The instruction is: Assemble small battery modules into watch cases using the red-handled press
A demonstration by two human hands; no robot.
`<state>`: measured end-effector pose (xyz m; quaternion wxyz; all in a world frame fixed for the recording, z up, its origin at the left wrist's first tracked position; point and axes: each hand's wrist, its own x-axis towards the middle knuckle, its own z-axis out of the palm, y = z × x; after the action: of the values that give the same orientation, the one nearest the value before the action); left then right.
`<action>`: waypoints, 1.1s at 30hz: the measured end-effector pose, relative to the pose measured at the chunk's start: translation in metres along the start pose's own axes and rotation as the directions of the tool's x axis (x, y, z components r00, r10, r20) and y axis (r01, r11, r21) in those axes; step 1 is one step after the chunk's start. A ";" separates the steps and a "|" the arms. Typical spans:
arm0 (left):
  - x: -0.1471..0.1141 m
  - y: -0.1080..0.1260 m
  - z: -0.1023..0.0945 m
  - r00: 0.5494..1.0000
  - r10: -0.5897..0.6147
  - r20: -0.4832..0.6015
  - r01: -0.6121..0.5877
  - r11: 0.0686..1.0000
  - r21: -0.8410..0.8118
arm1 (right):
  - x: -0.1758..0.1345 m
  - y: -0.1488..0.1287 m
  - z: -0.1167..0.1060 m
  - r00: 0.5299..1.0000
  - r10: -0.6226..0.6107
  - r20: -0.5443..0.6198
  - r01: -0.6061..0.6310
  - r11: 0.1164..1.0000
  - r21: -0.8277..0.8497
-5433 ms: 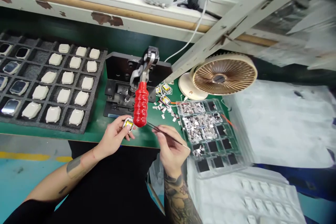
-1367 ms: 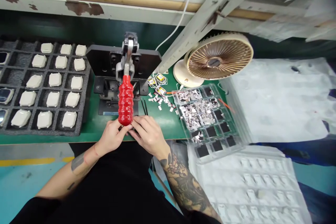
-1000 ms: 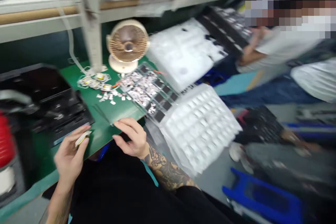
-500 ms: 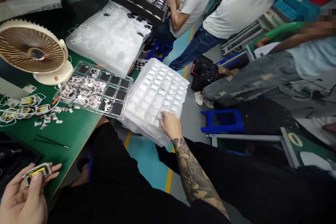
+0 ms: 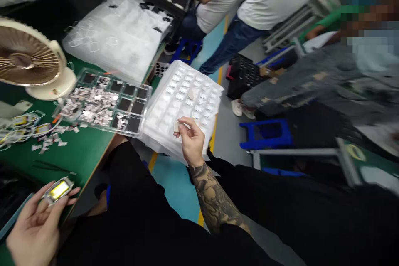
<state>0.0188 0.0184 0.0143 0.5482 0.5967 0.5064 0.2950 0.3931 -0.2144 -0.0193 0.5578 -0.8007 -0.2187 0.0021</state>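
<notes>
At the lower left, my left hand (image 5: 39, 224) grips a small device housing (image 5: 59, 190) by its edges, its bright yellow inner part facing up. My right hand (image 5: 191, 138) is above the near part of a white plastic tray (image 5: 162, 126). Between its thumb and fingertips is a small pale flat piece (image 5: 176, 126), partly hidden and blurred. Rows of similar white pieces (image 5: 201, 102) lie in the tray's pockets. Left of this tray, a clear compartment tray (image 5: 134, 106) holds a heap of small white tabs (image 5: 96, 104) and several dark square inserts.
A beige fan (image 5: 31, 60) stands on the green table (image 5: 84, 149). Wired yellow parts (image 5: 21, 126) and dark tweezers (image 5: 52, 167) lie near the left. White sheets (image 5: 112, 45) cover the back. Co-workers (image 5: 258, 4) stand and sit beyond; a blue stool (image 5: 264, 135) is at right.
My right hand has lifted and moved left from the white tray's pockets with a small pale piece. My left hand has tilted the housing, so its yellow part shows brighter. The view has shifted.
</notes>
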 end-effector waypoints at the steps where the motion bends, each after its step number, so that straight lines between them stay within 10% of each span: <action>1: -0.003 0.005 0.006 0.999 -0.038 -0.002 0.038 0.999 -0.038 | -0.007 -0.018 0.019 0.996 -0.023 0.092 0.006 0.983 0.183; 7: -0.005 0.015 0.026 0.994 -0.105 -0.004 0.101 0.965 -0.241 | -0.057 -0.095 0.134 0.716 -0.329 0.615 -0.094 0.828 0.553; 17: -0.034 0.001 -0.005 0.993 -0.028 -0.111 -0.030 0.873 -0.486 | -0.096 -0.156 0.229 0.224 -0.645 0.731 0.083 0.760 0.645; 25: -0.037 0.009 -0.022 0.958 0.069 -0.280 -0.184 0.893 -0.411 | -0.107 -0.174 0.245 0.268 -0.591 0.760 -0.018 0.786 0.618; 33: -0.041 -0.013 -0.035 0.872 0.324 -0.367 -0.349 0.937 -0.001 | -0.122 -0.179 0.256 0.265 -0.578 0.772 -0.010 0.799 0.601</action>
<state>-0.0296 -0.0089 0.0183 0.4057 0.5926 0.4764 0.5072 0.1572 0.0218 0.0146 0.4989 -0.4186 -0.6363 0.4135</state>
